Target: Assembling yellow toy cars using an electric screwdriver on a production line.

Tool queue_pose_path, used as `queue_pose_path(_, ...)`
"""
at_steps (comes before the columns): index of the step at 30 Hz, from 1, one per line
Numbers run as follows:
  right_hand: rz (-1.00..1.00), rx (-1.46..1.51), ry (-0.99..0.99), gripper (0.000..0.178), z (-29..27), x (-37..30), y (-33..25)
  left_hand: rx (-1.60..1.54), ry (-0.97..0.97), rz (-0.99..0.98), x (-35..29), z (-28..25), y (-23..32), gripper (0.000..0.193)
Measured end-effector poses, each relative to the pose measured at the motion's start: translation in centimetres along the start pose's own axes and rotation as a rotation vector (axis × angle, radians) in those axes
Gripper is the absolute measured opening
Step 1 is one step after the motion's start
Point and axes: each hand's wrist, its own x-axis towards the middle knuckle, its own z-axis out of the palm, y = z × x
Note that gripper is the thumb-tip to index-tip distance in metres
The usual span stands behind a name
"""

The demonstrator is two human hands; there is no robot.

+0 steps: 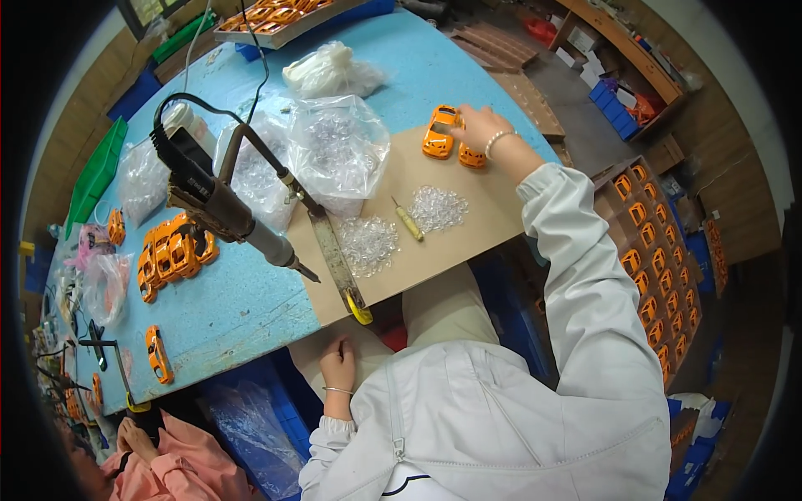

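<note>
At the far right of the brown cardboard sheet [489, 225], my right hand [483, 132] is closed on an orange toy car body [440, 132]. A second orange car body [472, 156] lies under the same hand, partly covered by it. My left hand [338, 367] rests on my thigh, its fingers loosely bent, with nothing seen in it. Small clear plastic pieces form two heaps on the cardboard, a left heap [366, 246] and a right heap [439, 209]. Between them lies a thin-tipped tool with a yellowish handle [408, 224].
A pointed, corded tool [242, 221] hangs from a metal arm [334, 259] over the blue table. Clear bags of parts [338, 150] stand behind the heaps. Orange car bodies [174, 250] line up at left. A tray of cars [647, 259] is at right. A co-worker [171, 451] sits at lower left.
</note>
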Motion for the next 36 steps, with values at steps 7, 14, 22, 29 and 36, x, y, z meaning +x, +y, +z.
queue_pose_path(7, -0.335, -0.114, 0.298, 0.037, 5.8, 0.4, 1.0, 0.011, -0.04, 0.02, 0.4, 0.1, 0.6, 0.017)
queue_pose_path(14, -0.243, -0.044, 0.284, 0.034, 6.9, 0.3, -0.9, 0.024, -0.078, -0.012, 0.2, 0.1, 0.6, 0.019)
queue_pose_path(22, -0.318, 0.082, 0.34, 0.053, 6.2, 0.1, 3.5, 0.126, -0.045, 0.039, 0.3, 0.5, 1.4, 0.019)
queue_pose_path(29, -0.444, 0.017, 0.439, 0.055, 6.3, -2.3, 3.7, 0.122, -0.063, 0.005, 0.3, 0.1, 2.4, 0.018)
queue_pose_path(36, -0.69, 0.21, 0.372, 0.046, 8.0, -1.3, 2.0, 0.156, -0.084, 0.013, 0.5, 0.5, 2.0, 0.019)
